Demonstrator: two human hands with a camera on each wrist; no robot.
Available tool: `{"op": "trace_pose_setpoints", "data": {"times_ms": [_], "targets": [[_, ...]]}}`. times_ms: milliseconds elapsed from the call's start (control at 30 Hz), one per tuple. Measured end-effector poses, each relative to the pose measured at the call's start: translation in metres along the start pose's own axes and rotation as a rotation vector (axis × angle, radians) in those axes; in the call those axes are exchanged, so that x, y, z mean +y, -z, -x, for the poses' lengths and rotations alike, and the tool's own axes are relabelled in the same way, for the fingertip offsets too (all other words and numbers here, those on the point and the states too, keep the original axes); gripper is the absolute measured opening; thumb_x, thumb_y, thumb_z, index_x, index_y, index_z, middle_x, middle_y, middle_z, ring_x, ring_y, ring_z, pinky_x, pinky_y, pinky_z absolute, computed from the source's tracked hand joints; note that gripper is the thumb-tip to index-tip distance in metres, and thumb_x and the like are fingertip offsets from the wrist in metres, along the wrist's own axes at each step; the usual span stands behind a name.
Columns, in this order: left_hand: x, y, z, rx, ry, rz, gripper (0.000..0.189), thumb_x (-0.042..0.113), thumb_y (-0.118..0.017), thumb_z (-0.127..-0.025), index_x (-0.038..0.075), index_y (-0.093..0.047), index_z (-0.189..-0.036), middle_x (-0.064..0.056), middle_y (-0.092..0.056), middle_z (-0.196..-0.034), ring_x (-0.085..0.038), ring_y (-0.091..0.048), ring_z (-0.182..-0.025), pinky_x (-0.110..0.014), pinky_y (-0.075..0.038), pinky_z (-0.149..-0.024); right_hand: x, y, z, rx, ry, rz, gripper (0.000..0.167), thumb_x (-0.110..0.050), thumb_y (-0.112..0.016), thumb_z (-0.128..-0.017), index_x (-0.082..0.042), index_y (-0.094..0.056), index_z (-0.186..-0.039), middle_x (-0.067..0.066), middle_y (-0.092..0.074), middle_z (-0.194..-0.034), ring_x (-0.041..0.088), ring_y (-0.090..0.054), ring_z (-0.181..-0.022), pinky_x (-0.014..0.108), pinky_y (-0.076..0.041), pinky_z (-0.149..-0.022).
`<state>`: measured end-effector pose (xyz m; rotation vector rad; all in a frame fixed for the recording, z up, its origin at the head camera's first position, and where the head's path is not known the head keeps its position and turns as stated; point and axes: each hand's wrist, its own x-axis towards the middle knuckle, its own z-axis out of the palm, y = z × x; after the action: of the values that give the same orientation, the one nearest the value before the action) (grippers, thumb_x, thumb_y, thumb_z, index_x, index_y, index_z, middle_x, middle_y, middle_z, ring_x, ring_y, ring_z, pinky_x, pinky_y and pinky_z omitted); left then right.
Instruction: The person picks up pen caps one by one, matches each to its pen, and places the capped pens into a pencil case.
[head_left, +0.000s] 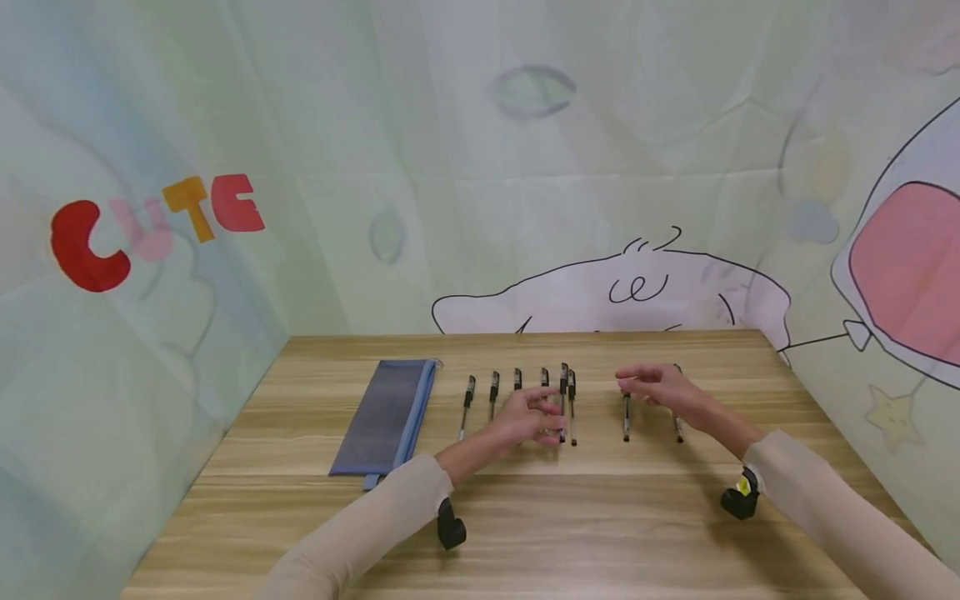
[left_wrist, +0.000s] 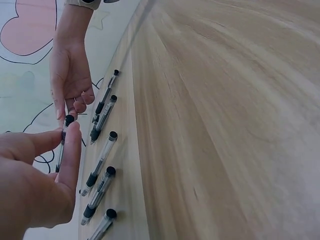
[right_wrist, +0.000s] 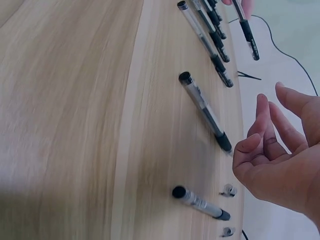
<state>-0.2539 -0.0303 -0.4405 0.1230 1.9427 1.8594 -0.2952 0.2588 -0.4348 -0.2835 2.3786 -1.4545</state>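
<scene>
Held pen (head_left: 564,379): near centre of head view, raised off table (head_left: 600,533); likely light, stiff, slick, best taken mid-barrel.
Left grip (head_left: 527,418): pinched firmly around that pen.
Right grip (head_left: 660,386): loosely curled, empty.

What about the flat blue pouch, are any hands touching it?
No, the pouch lies on the table, with the left hand and the right hand both apart from it.

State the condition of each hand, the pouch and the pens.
Left hand: pinching one pen
Pinched pen: lifted off the table
Right hand: holding nothing, partly curled
Pouch: lying flat; cannot tell whether zipped
Other pens: lying on the table
</scene>
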Motion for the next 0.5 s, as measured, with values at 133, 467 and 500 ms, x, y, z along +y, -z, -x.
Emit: {"op": "trace_pose_setpoints", "data": {"times_ms": [133,467,500], "targets": [[0.001,-0.008,-0.008,-0.003,-0.008,-0.009,0.066,-0.003,-0.073,-0.09,0.006,-0.048,-0.151,-0.021,-0.064,-0.124,-0.016,-0.073,-0.083,-0.037,-0.067,-0.08,0.003,0.005,0.003,0.017,0.002,0.015,0.055,-0.032,-0.064,-0.102,0.004,-0.054,-0.142,0.024,-0.064,-0.136,0.027,-0.059,-0.115,0.03,-0.054,-0.089],[-0.001,-0.039,-0.036,0.042,-0.012,-0.072,0.067,-0.005,-0.075,-0.087,0.008,-0.051,-0.149,-0.014,-0.07,-0.115,-0.019,-0.076,-0.079,-0.03,-0.067,-0.069,0.008,0.011,0.011,0.068,-0.025,0.043,0.054,-0.034,-0.064,-0.101,0.002,-0.057,-0.141,0.026,-0.057,-0.144,0.032,-0.059,-0.118,0.028,-0.053,-0.081],[-0.001,-0.043,-0.038,0.043,-0.01,-0.069,0.067,-0.005,-0.076,-0.087,0.008,-0.052,-0.149,-0.013,-0.07,-0.112,-0.019,-0.076,-0.079,-0.03,-0.067,-0.068,0.009,0.012,0.012,0.069,-0.027,0.046,0.054,-0.034,-0.064,-0.102,0.002,-0.056,-0.141,0.027,-0.055,-0.145,0.033,-0.058,-0.119,0.028,-0.052,-0.081]]}}
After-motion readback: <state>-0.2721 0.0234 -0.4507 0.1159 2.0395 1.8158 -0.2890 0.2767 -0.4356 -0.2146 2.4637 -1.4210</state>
